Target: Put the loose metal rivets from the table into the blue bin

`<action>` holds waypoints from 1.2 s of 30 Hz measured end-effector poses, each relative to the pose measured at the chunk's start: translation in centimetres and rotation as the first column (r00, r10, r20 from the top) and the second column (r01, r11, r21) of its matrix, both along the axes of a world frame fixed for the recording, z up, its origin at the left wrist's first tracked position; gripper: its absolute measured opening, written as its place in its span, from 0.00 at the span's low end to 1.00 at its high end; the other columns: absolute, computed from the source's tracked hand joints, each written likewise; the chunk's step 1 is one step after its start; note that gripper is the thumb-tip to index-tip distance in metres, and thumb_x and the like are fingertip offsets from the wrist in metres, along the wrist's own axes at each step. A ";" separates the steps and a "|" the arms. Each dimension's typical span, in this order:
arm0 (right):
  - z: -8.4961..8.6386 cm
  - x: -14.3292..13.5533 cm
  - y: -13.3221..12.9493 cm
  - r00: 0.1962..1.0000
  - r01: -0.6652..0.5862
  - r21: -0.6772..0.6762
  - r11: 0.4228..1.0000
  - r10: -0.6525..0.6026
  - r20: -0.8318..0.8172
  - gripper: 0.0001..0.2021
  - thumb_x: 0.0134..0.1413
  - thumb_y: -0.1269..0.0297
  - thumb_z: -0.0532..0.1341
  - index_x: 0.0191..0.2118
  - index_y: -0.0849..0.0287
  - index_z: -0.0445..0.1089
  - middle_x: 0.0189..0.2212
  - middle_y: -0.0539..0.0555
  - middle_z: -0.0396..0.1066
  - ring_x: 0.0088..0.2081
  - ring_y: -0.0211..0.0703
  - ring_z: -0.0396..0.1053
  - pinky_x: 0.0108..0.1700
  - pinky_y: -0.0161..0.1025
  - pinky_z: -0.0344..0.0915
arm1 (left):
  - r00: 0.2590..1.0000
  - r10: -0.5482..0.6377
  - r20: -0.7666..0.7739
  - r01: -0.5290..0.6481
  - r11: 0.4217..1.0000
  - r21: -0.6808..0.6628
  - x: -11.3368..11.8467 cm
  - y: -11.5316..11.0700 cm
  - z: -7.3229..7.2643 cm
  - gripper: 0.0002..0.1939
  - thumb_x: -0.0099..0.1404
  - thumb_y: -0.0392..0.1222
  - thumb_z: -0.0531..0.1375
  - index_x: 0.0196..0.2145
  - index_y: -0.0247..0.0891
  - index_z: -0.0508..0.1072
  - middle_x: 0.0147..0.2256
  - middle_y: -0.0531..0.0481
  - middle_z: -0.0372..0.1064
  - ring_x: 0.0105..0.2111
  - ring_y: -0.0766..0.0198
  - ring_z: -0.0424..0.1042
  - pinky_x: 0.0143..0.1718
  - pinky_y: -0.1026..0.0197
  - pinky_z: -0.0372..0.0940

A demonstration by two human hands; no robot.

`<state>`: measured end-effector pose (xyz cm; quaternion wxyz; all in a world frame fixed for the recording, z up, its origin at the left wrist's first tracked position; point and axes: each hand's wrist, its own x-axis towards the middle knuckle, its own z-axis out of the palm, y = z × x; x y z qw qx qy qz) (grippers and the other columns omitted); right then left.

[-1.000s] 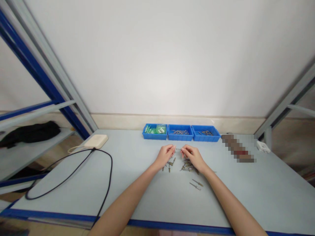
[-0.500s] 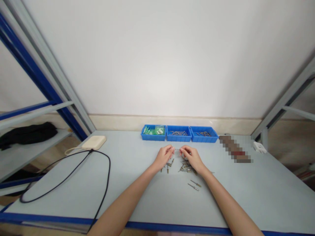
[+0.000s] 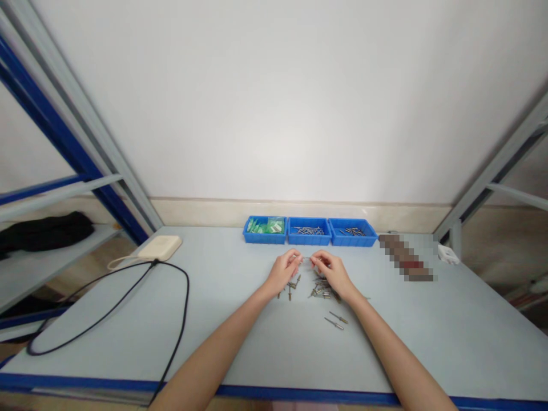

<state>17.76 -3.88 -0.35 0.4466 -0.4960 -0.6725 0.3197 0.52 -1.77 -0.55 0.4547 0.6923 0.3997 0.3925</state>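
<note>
Nearest the body, short of the right hand (image 3: 335, 273), two loose rivet-like pieces (image 3: 334, 324) lay side by side on the table (image 3: 257, 354), each a thin shank with a thicker end. A little farther out, a tangled heap of similar pieces (image 3: 325, 294) sat just below the right hand and partly under it, while a smaller scatter (image 3: 293, 285) lay by the left hand (image 3: 283, 271), on its inner side.

Beyond these, the hands faced each other with a narrow gap between them. A slim metal pin (image 3: 306, 258) bridged that gap, one end pinched in the fingertips of each hand; the grips covered its ends, so their shape could not be told. It was probably very light and stiff, not fragile, but smooth and narrow enough to roll or slip between finger pads. A pinch at each end, in line with its length, looked the surest hold; for the loose ones, the thicker end seemed the easier part to take.

Past the hands stood three blue trays in a row: the left tray (image 3: 264, 240) with green-and-white packets, the middle tray (image 3: 308, 240), roughly straight ahead, with thin metal pins, and the right tray (image 3: 353, 241) with short metal pieces.
</note>
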 end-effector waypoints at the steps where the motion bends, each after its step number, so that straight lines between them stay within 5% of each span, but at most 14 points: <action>1: 0.0 0.0 0.0 1.000 0.009 0.000 1.000 -0.009 0.002 0.13 0.54 0.55 0.55 0.30 0.60 0.68 0.25 0.51 0.68 0.27 0.38 0.62 0.31 0.35 0.59 | 1.000 -0.001 -0.001 0.001 1.000 -0.005 0.0 0.0 0.0 0.21 0.61 0.59 0.50 0.28 0.37 0.62 0.16 0.59 0.52 0.16 0.72 0.52 0.19 0.68 0.49; 7: 0.2 0.0 -0.2 0.999 -0.048 0.014 0.999 0.048 0.018 0.17 0.56 0.55 0.52 0.23 0.60 0.64 0.21 0.50 0.65 0.26 0.38 0.61 0.31 0.34 0.58 | 1.000 0.021 -0.012 -0.022 1.000 -0.018 0.1 0.1 -0.2 0.25 0.60 0.62 0.50 0.20 0.37 0.57 0.18 0.57 0.51 0.18 0.72 0.52 0.19 0.68 0.49; 13: -0.1 0.1 0.1 1.000 0.005 0.011 1.000 -0.005 -0.014 0.14 0.54 0.54 0.55 0.30 0.60 0.68 0.25 0.51 0.68 0.27 0.38 0.62 0.31 0.35 0.58 | 1.000 -0.006 0.005 0.006 1.000 0.002 0.0 -0.1 0.1 0.20 0.61 0.59 0.51 0.27 0.37 0.62 0.16 0.60 0.52 0.16 0.73 0.52 0.20 0.68 0.49; 19: 0.0 0.3 -0.1 0.997 -0.078 -0.010 0.997 0.078 -0.009 0.17 0.56 0.55 0.53 0.23 0.60 0.64 0.21 0.49 0.63 0.25 0.37 0.60 0.30 0.34 0.57 | 1.000 0.002 -0.007 -0.002 1.000 -0.015 0.1 0.1 0.0 0.24 0.61 0.60 0.50 0.20 0.37 0.57 0.17 0.58 0.51 0.17 0.73 0.51 0.19 0.68 0.48; 27: -0.1 0.4 0.0 0.999 -0.041 -0.015 0.999 0.041 -0.016 0.14 0.55 0.54 0.55 0.28 0.61 0.67 0.24 0.50 0.65 0.26 0.37 0.60 0.30 0.34 0.56 | 1.000 -0.003 -0.006 0.003 1.000 0.003 -0.1 -0.1 0.1 0.20 0.61 0.58 0.51 0.25 0.37 0.61 0.17 0.59 0.52 0.16 0.73 0.51 0.19 0.69 0.49; 31: -0.2 0.9 -0.2 0.984 -0.177 -0.110 0.978 0.176 -0.020 0.16 0.55 0.53 0.55 0.24 0.61 0.65 0.20 0.49 0.63 0.24 0.35 0.58 0.28 0.33 0.55 | 1.000 -0.006 -0.027 0.007 0.999 0.031 -0.1 0.3 -0.4 0.23 0.61 0.59 0.49 0.20 0.37 0.57 0.18 0.57 0.51 0.18 0.72 0.52 0.20 0.68 0.49; 36: 1.0 2.6 1.7 0.987 -0.155 -0.094 0.983 0.150 -0.064 0.19 0.53 0.49 0.55 0.23 0.60 0.65 0.20 0.50 0.65 0.23 0.36 0.60 0.28 0.34 0.57 | 1.000 0.000 -0.011 0.000 1.000 0.012 -0.1 0.7 -0.5 0.25 0.62 0.60 0.47 0.19 0.37 0.58 0.18 0.56 0.52 0.18 0.71 0.53 0.21 0.67 0.49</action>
